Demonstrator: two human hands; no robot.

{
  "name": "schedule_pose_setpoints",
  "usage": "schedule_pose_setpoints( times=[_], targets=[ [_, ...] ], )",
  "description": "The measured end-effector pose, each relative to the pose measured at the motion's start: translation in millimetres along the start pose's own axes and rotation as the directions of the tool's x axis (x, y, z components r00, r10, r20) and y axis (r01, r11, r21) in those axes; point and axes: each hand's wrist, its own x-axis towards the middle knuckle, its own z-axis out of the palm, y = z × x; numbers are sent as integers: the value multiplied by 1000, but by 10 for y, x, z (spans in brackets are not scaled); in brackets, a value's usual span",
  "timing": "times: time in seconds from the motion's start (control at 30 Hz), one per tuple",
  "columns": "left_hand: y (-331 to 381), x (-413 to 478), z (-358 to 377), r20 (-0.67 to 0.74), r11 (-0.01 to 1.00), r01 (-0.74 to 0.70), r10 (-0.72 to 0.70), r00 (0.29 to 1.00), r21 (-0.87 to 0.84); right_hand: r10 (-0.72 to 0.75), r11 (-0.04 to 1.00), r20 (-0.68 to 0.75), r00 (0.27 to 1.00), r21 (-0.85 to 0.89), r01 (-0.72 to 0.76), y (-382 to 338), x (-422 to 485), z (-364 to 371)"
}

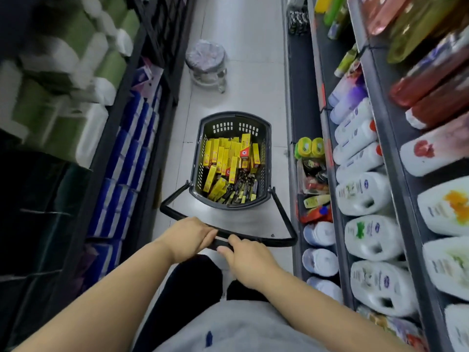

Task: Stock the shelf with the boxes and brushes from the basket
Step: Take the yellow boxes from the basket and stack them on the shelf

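A dark grey basket (267, 158) stands on the aisle floor straight ahead of me. Several yellow boxes (223, 156) fill it, and dark packaged brushes (242, 188) lie at its near end. Its long black handle (281, 212) reaches back toward me. My left hand (191, 236) grips the handle bar from the left. My right hand (250, 257) grips the same bar just to the right, thumb under it. The two hands sit close together.
Shelves (330, 158) on the right hold white bottles (365, 191) and green tubs (309, 147). The left shelving carries blue packs (132, 148) and green-and-white rolls. A round stool (206, 64) stands on the pale tiled floor (243, 41) beyond the basket.
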Motion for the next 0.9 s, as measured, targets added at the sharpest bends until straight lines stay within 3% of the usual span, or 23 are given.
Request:
schedule_pose_setpoints(
  times=[0.33,0.47,0.63,0.9],
  targets=[
    [-1153,1697,-1031,-64,979,-198,200,978,44,84,996,-108,991,-3,-84,306,1621,-1249],
    [-1603,2274,-1459,1,953,-302,302,953,19,126,992,-76,989,-20,-128,317,2209,-1773],
    [-2137,3024,-1974,38,914,-401,399,916,70,186,983,-169,968,29,-184,361,2835,-2274],
    [-2430,4061,-2544,37,915,-384,383,923,124,175,984,-182,968,-11,-180,894,3689,-3114]
  ],
)
